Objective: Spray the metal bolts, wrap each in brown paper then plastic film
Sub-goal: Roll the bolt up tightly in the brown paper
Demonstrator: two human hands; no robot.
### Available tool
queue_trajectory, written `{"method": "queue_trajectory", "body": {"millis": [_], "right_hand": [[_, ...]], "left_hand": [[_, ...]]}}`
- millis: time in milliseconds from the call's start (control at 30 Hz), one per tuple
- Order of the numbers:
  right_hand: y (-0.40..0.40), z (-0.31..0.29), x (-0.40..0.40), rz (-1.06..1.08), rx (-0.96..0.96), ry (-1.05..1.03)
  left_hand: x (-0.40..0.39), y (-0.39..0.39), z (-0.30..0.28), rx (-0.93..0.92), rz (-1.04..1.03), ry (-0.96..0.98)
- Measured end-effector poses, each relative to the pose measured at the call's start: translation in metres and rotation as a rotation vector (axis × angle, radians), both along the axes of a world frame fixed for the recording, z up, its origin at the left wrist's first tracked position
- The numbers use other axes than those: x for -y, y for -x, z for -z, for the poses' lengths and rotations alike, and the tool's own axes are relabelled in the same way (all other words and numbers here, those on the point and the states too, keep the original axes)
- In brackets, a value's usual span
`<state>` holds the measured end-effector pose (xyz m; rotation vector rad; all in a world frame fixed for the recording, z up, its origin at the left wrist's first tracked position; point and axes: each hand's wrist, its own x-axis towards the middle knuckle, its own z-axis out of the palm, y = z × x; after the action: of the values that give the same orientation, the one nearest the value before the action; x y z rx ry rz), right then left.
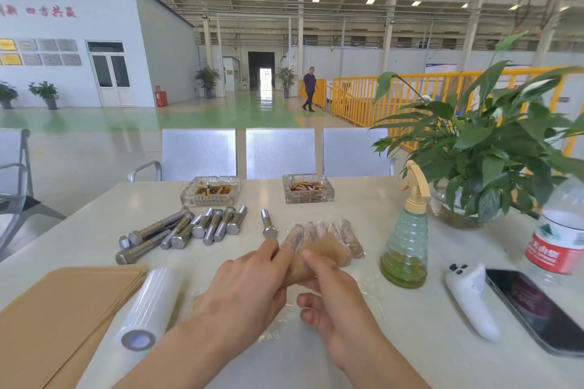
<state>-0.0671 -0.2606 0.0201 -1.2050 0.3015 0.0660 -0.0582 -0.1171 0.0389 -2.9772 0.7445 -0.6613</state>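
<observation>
Both hands meet over the middle of the white table point(316, 366), working one bundle between them. The left hand point(243, 287) curls its fingers round the near end of a bolt rolled in brown paper point(319, 257), and the right hand point(331, 300) pinches the same roll from the other side with thumb and forefinger; the loose paper end fans out beyond the fingertips. The bolt inside is hidden by the paper. A sheet of clear plastic film point(369, 286) lies flat on the table under the hands. Just behind the roll, a row of wrapped bolts point(347, 237) lies side by side, sealed in film. To their left one bare bolt point(268, 224) lies alone, and further left a loose heap of bare bolts point(180, 232) rests, some overlapping. At the near left a stack of brown paper sheets point(60, 309) lies flat, with a roll of plastic film point(148, 306) lying on its right edge. Right of the hands stands a green spray bottle point(406, 246), upright, with a beige trigger. Beyond it are a potted plant point(486, 151) and a water bottle point(559, 230), and near the right edge a white handheld device point(471, 297) lies beside a dark phone point(537, 309). Two glass ashtrays point(210, 191) sit at the far side of the table.
</observation>
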Motion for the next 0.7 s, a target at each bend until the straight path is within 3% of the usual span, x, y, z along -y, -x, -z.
{"method": "queue_trajectory", "body": {"millis": [167,333,533,700], "right_hand": [[-0.013,-0.002,0.007,0.185,0.007,-0.114],[-0.017,0.004,0.010,0.165,0.033,-0.101],[-0.022,0.006,0.012,0.162,0.023,-0.090],[-0.009,0.001,-0.003,-0.019,0.076,-0.144]], "left_hand": [[-0.004,0.005,0.003,0.009,0.103,0.081],[-0.010,0.004,0.007,-0.053,0.092,0.184],[-0.017,0.002,0.001,-0.312,0.082,0.424],[-0.010,0.001,0.003,-0.216,0.020,0.477]]}}
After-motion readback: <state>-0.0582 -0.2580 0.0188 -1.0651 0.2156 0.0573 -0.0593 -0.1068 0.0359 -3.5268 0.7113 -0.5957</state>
